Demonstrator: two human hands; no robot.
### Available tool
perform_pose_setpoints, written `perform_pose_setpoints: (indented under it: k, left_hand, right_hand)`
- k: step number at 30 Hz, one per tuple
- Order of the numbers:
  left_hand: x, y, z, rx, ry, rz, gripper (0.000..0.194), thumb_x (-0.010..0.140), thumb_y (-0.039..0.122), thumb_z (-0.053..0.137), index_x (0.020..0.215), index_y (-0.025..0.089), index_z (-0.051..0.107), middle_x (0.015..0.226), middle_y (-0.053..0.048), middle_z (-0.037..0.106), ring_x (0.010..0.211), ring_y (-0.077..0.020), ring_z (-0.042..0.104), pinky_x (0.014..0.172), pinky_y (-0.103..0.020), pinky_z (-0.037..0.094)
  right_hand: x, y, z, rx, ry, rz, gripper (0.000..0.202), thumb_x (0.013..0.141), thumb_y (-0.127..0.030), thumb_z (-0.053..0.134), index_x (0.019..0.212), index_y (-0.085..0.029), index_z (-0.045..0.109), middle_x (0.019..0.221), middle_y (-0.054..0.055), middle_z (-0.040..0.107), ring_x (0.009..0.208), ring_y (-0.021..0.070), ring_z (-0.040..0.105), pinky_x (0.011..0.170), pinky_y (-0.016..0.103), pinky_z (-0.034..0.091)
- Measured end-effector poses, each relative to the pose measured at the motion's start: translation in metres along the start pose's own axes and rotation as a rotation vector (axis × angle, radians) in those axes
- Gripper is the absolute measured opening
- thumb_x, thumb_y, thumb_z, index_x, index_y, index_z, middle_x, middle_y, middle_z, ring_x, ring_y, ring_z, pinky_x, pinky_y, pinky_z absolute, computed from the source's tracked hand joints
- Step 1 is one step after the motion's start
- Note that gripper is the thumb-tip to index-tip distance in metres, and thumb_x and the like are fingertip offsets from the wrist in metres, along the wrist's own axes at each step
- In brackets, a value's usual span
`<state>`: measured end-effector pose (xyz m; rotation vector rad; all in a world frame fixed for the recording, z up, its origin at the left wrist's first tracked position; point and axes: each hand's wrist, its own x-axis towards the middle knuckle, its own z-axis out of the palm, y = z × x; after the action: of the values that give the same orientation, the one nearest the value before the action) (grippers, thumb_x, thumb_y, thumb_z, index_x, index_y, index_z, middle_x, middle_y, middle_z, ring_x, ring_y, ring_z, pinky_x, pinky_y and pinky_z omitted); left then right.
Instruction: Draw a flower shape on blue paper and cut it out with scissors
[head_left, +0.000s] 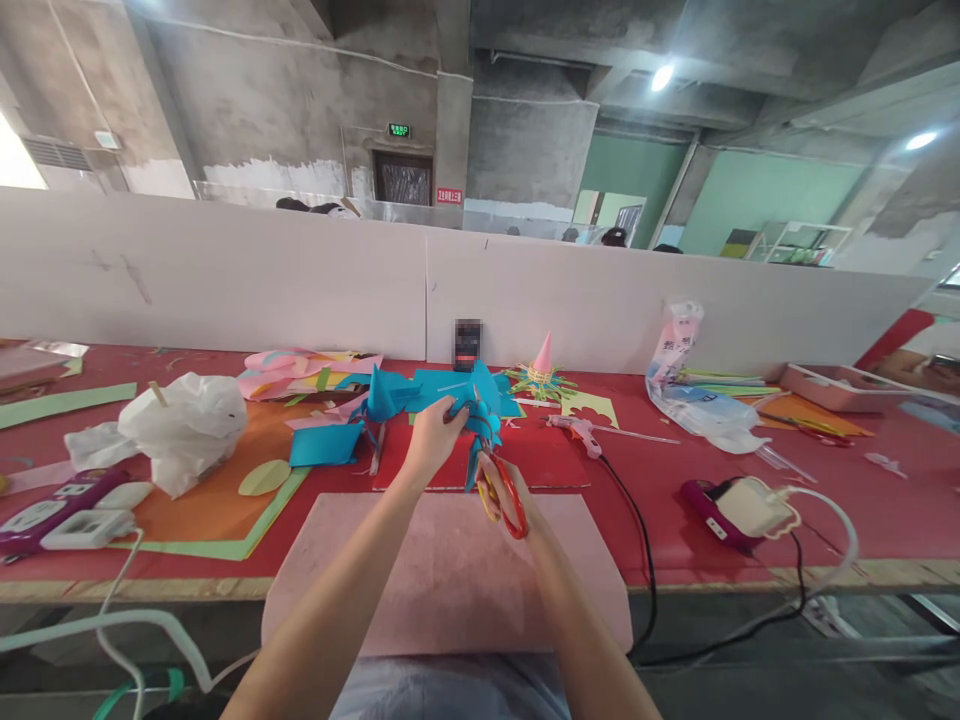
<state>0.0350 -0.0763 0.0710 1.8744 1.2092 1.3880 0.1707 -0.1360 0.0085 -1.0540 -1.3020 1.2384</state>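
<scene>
Over the red-topped table, my left hand (441, 430) is closed on a curled piece of blue paper (484, 388). My right hand (504, 482) grips a pair of scissors (513, 500) with red and yellow handles. The scissor blades point up into the blue paper, and folds partly hide them. More blue paper (325, 445) lies to the left of my hands. Beneath them is a red sheet (547, 462). Behind and to the right stands a pink paper cone (544, 356) with a yellow-green fringe.
A pink glue gun (581, 434) lies right of my hands, its black cord running over the table edge. Left are a crumpled white plastic bag (191, 425) and orange paper (217, 500). A power strip (724, 515) with a white plug sits right. A pale partition (330, 285) stands behind.
</scene>
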Motion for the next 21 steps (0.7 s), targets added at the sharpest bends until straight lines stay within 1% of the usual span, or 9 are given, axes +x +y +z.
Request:
perform_pose_setpoints:
  k: [3,8,11,14,17,21]
  left_hand:
    - [0.0001,0.0010,0.0006,-0.002,0.004,0.000,0.028,0.078,0.039,0.049,0.060,0.021,0.038,0.055,0.004,0.044,0.058,-0.0138,0.052,0.052,-0.022,0.033]
    - [0.0007,0.0019,0.0000,0.009,0.013,0.000,0.030,0.078,0.038,0.049,0.058,0.021,0.035,0.055,0.004,0.044,0.056,-0.0126,0.050,0.051,-0.021,0.031]
    - [0.0010,0.0016,-0.0010,0.013,0.019,0.005,0.030,0.078,0.037,0.050,0.057,0.021,0.035,0.055,0.004,0.043,0.055,-0.0113,0.048,0.051,-0.022,0.032]
    - [0.0011,0.0005,-0.0014,-0.049,-0.005,-0.033,0.030,0.077,0.038,0.051,0.059,0.021,0.035,0.055,0.005,0.043,0.055,-0.0114,0.051,0.051,-0.021,0.035]
    - [0.0017,-0.0012,-0.0010,-0.145,-0.029,-0.081,0.031,0.075,0.041,0.053,0.060,0.021,0.035,0.056,0.005,0.044,0.055,-0.0117,0.054,0.052,-0.021,0.039]
    - [0.0046,-0.0054,0.0003,-0.246,-0.044,-0.150,0.031,0.072,0.044,0.056,0.061,0.021,0.038,0.055,0.005,0.045,0.054,-0.0118,0.054,0.051,-0.022,0.042]
  right_hand:
    - [-0.0002,-0.0022,0.0004,-0.007,0.007,0.013,0.041,0.082,-0.058,0.047,0.068,-0.020,0.046,0.045,-0.008,0.038,0.031,0.0058,0.034,0.033,0.019,0.029]
    - [0.0016,-0.0007,0.0012,0.017,0.026,0.057,0.044,0.079,-0.062,0.049,0.068,-0.019,0.046,0.051,-0.008,0.040,0.028,0.0043,0.034,0.030,0.019,0.031]
    - [0.0015,-0.0001,0.0022,0.011,0.030,0.057,0.045,0.080,-0.062,0.049,0.067,-0.020,0.045,0.049,-0.008,0.038,0.028,0.0048,0.034,0.029,0.020,0.031]
    - [0.0004,-0.0011,0.0029,0.005,0.028,0.043,0.045,0.080,-0.062,0.049,0.067,-0.020,0.044,0.049,-0.008,0.036,0.028,0.0052,0.033,0.029,0.020,0.031]
    - [-0.0007,-0.0031,0.0026,0.005,0.026,0.050,0.045,0.081,-0.062,0.049,0.067,-0.020,0.044,0.051,-0.008,0.037,0.028,0.0050,0.033,0.029,0.021,0.030]
    - [-0.0019,-0.0072,0.0025,-0.022,0.029,0.030,0.045,0.080,-0.062,0.050,0.066,-0.020,0.043,0.048,-0.007,0.038,0.027,0.0053,0.031,0.030,0.022,0.028]
